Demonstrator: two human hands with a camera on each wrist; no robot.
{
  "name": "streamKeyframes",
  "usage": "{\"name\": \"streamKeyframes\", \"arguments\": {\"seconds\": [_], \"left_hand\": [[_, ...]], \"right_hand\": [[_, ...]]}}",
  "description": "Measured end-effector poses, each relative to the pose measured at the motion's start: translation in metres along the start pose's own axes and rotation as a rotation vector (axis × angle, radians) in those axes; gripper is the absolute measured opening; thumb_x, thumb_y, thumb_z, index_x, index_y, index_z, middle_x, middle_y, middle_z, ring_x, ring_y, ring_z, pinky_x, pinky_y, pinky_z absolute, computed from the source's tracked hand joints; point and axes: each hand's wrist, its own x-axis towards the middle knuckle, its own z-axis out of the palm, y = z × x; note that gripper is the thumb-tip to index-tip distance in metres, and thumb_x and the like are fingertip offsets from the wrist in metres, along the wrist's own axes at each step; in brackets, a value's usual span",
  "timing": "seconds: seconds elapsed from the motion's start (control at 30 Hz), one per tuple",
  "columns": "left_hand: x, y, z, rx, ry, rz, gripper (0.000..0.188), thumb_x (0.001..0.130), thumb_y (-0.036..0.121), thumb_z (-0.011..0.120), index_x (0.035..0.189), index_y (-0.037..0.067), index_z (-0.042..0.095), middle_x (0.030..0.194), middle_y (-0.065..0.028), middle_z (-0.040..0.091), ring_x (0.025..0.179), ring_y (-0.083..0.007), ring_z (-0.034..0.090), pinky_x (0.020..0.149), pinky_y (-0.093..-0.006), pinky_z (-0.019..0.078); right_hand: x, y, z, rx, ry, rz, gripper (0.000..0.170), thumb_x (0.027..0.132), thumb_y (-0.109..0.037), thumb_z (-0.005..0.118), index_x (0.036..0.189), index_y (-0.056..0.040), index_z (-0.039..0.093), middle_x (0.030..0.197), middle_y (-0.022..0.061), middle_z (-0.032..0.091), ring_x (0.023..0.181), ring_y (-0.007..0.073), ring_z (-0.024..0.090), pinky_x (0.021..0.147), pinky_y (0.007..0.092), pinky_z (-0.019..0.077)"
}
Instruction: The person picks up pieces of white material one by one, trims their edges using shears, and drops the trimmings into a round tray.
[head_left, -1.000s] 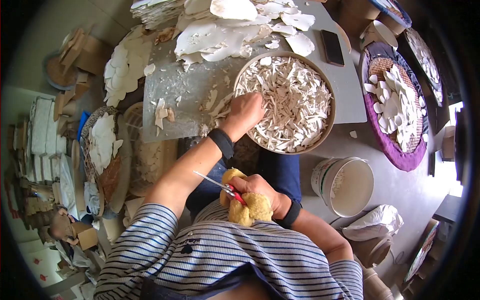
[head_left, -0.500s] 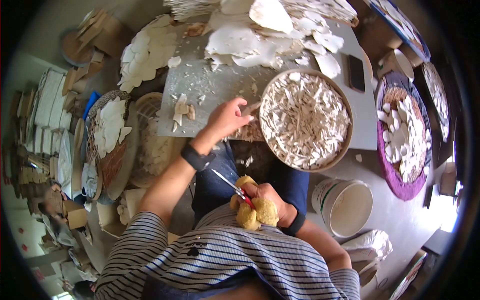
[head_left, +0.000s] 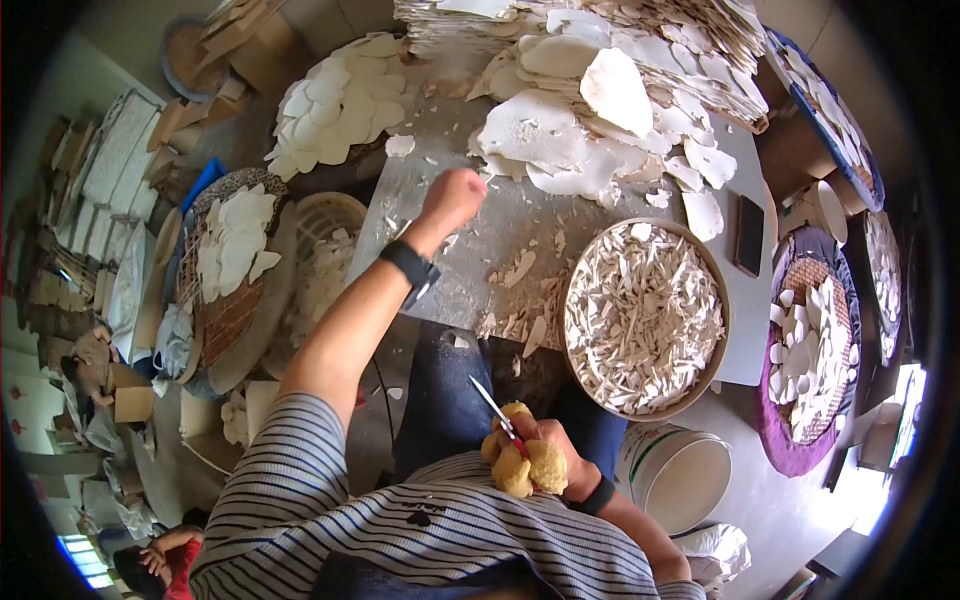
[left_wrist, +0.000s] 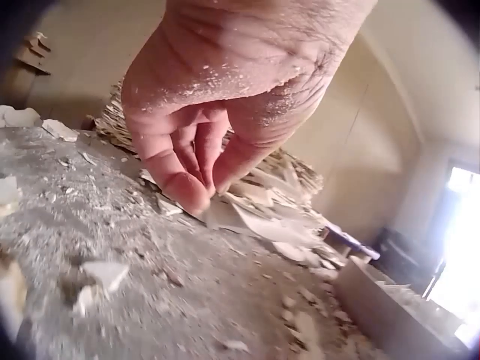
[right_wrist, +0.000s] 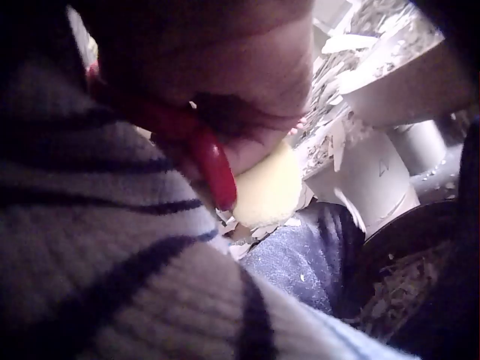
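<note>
In the head view the left hand is over the grey table, fingers curled, beside a heap of thin white sheets. In the left wrist view the thumb and fingertips of the left hand meet in front of the sheets' edges; nothing plainly held shows between them. At the lap the right hand grips a red-handled, pointed metal tool with yellow spongy padding. Its red handle curves beneath the right hand in the right wrist view.
A round tray of white slivers stands at the table's near right. A phone lies at the right, a bucket below. White flakes are strewn over the grey tabletop; baskets of white pieces stand on both sides.
My left hand has left the round tray, its fingers spreading and then curling as it moved across the table to the sheet heap. My right hand keeps its grip on the tool.
</note>
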Motion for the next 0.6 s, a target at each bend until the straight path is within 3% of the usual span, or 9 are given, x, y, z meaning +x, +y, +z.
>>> {"name": "streamKeyframes", "arguments": {"seconds": [0.07, 0.1, 0.2, 0.3, 0.4, 0.43, 0.53, 0.6], "left_hand": [[0.024, 0.008, 0.004, 0.087, 0.074, -0.08, 0.023, 0.072, 0.021, 0.062, 0.086, 0.002, 0.065, 0.081, -0.0146, 0.065, 0.073, -0.0332, 0.062, 0.067, -0.0384, 0.0498], [0.033, 0.01, 0.006, 0.132, 0.11, -0.119, 0.023, 0.072, 0.021, 0.062, 0.085, 0.002, 0.065, 0.083, -0.016, 0.064, 0.076, -0.0349, 0.062, 0.068, -0.0393, 0.0497], [0.048, -0.009, 0.026, 0.334, 0.288, 0.048, 0.022, 0.071, 0.02, 0.061, 0.086, 0.005, 0.066, 0.085, -0.0148, 0.065, 0.081, -0.0318, 0.062, 0.07, -0.0385, 0.0487], [0.042, -0.004, 0.017, 0.389, 0.071, -0.044, 0.031, 0.068, 0.02, 0.068, 0.095, 0.009, 0.06, 0.086, -0.0085, 0.064, 0.083, -0.0244, 0.062, 0.066, -0.0362, 0.0475], [0.006, -0.005, 0.008, 0.338, 0.042, -0.009, 0.031, 0.066, 0.017, 0.069, 0.094, 0.01, 0.058, 0.081, -0.0087, 0.063, 0.08, -0.0229, 0.062, 0.066, -0.0366, 0.0477], [-0.009, -0.006, 0.005, 0.254, 0.024, 0.033, 0.028, 0.07, 0.01, 0.067, 0.094, 0.006, 0.054, 0.08, -0.0102, 0.062, 0.076, -0.0213, 0.063, 0.063, -0.0334, 0.0495], [-0.058, 0.007, -0.003, -0.608, -0.209, -0.158, 0.025, 0.076, 0.005, 0.063, 0.097, 0.002, 0.05, 0.084, -0.0104, 0.062, 0.071, -0.0196, 0.064, 0.059, -0.0279, 0.0507], [-0.097, 0.03, -0.004, -0.768, -0.228, -0.166, 0.022, 0.08, 0.004, 0.061, 0.098, 0.0, 0.048, 0.087, -0.0115, 0.062, 0.07, -0.0195, 0.064, 0.058, -0.0257, 0.0513]], "right_hand": [[0.0, 0.026, -0.005, -0.212, 0.0, -0.06, 0.02, 0.076, -0.01, 0.067, 0.089, -0.0029, 0.055, 0.077, 0.0016, 0.054, 0.069, 0.0095, 0.052, 0.065, 0.0226, 0.0442], [0.001, 0.031, -0.005, -0.156, 0.012, -0.041, 0.019, 0.077, -0.01, 0.067, 0.088, -0.0029, 0.054, 0.077, 0.0016, 0.054, 0.069, 0.0095, 0.052, 0.065, 0.0224, 0.0439], [0.001, 0.036, -0.006, -0.118, 0.043, 0.031, 0.017, 0.077, -0.009, 0.066, 0.087, -0.0028, 0.054, 0.079, 0.0021, 0.054, 0.07, 0.0098, 0.052, 0.065, 0.0227, 0.0438], [0.001, 0.03, -0.005, -0.137, 0.039, -0.055, 0.015, 0.078, -0.008, 0.065, 0.087, -0.0019, 0.054, 0.082, 0.0024, 0.053, 0.07, 0.0107, 0.052, 0.066, 0.0228, 0.0435], [0.003, 0.034, -0.009, 0.01, 0.004, 0.045, 0.016, 0.078, -0.007, 0.065, 0.087, -0.0005, 0.054, 0.087, 0.0038, 0.054, 0.071, 0.0129, 0.053, 0.067, 0.0235, 0.0443], [0.004, 0.047, -0.009, -0.012, -0.012, -0.001, 0.013, 0.08, -0.007, 0.062, 0.087, 0.0005, 0.053, 0.087, 0.0062, 0.055, 0.072, 0.0148, 0.054, 0.066, 0.0247, 0.0454], [0.004, 0.066, -0.009, 0.299, 0.042, 0.011, 0.01, 0.083, -0.007, 0.057, 0.089, 0.0001, 0.052, 0.087, 0.0089, 0.055, 0.073, 0.0159, 0.056, 0.066, 0.0266, 0.0469], [0.007, 0.095, -0.016, 0.49, 0.051, -0.042, 0.012, 0.085, -0.007, 0.053, 0.094, -0.0006, 0.051, 0.09, 0.0112, 0.057, 0.074, 0.017, 0.057, 0.066, 0.0281, 0.0483]]}}
